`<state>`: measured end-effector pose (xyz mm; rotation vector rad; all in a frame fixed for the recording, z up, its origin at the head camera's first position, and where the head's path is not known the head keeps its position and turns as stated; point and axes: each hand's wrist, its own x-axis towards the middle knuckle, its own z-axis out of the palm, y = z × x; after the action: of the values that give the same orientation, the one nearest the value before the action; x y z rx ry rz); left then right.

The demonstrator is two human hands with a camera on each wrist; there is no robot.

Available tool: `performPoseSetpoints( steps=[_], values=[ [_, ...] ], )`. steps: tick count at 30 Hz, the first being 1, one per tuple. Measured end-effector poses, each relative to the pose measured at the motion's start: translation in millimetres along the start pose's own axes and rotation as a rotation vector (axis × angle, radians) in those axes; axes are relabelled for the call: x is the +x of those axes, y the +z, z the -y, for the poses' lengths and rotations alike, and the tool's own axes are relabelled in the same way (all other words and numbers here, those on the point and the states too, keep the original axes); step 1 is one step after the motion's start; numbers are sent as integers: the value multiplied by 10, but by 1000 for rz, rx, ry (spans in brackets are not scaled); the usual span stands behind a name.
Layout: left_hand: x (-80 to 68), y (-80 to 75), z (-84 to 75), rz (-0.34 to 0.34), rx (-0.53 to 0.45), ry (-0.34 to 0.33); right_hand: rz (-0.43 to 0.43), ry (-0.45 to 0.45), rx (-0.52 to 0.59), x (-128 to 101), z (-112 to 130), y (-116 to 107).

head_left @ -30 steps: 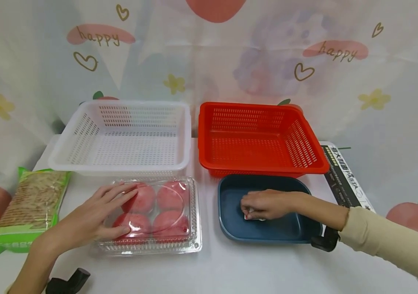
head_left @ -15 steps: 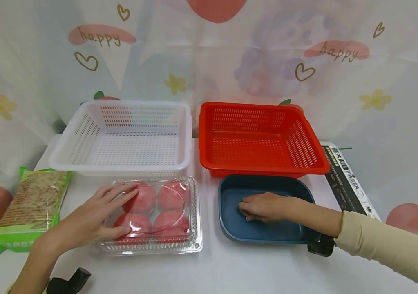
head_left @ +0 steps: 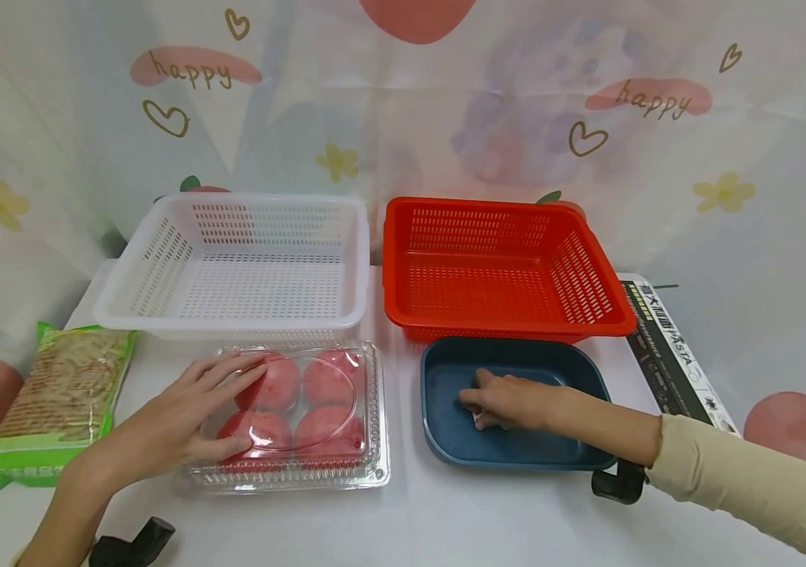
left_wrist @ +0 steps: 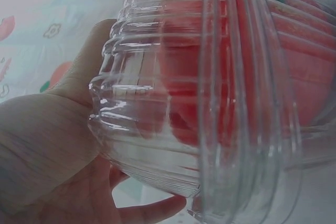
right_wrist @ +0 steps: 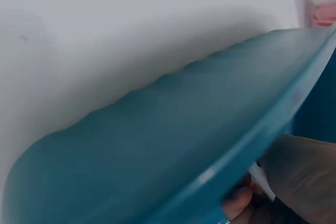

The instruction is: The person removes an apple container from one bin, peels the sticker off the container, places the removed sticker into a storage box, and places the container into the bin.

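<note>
My left hand [head_left: 176,417] rests on the left side of a clear plastic clamshell box [head_left: 378,425], fingers spread over its lid. Several round pinkish-red fruits [head_left: 332,433] sit inside; their kind is unclear through the plastic. In the left wrist view, the palm [left_wrist: 42,150] lies beside the ribbed box wall [left_wrist: 126,93]. Inside a dark blue tray [head_left: 438,437], my right hand [head_left: 512,402] reaches low with curled fingers. It pinches a small white thing [head_left: 479,421], mostly hidden under the fingers. The right wrist view shows a white edge [right_wrist: 260,179] by the fingers.
Behind stand a white perforated basket [head_left: 232,324] and a red perforated basket [head_left: 509,323]. A green-edged bag of brown strips [head_left: 62,386] lies far left. A black-and-white pasta package [head_left: 672,354] lies at the right, partly behind the forearm.
My right hand has shifted slightly left within the blue tray, and its knuckles and fingers have changed pose over the white thing. My left hand and the box have stayed put.
</note>
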<state>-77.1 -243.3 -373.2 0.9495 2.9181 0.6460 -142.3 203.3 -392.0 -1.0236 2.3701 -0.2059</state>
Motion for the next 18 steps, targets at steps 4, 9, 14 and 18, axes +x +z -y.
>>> performPoseSetpoints(
  steps=[4, 9, 14, 18],
  values=[
    [3, -1, -6, 2, -6, 1, -12, 16, 55, -17, -35, 5],
    [1, 5, -6, 1, -10, -1, -13, 29, 72, -41, -77, -1],
    [4, 5, -4, -3, -6, 5, -14, 52, 87, -86, -131, -2],
    [7, 4, -3, -4, -5, 7, -20, 43, 104, -116, -180, 5]
  ],
)
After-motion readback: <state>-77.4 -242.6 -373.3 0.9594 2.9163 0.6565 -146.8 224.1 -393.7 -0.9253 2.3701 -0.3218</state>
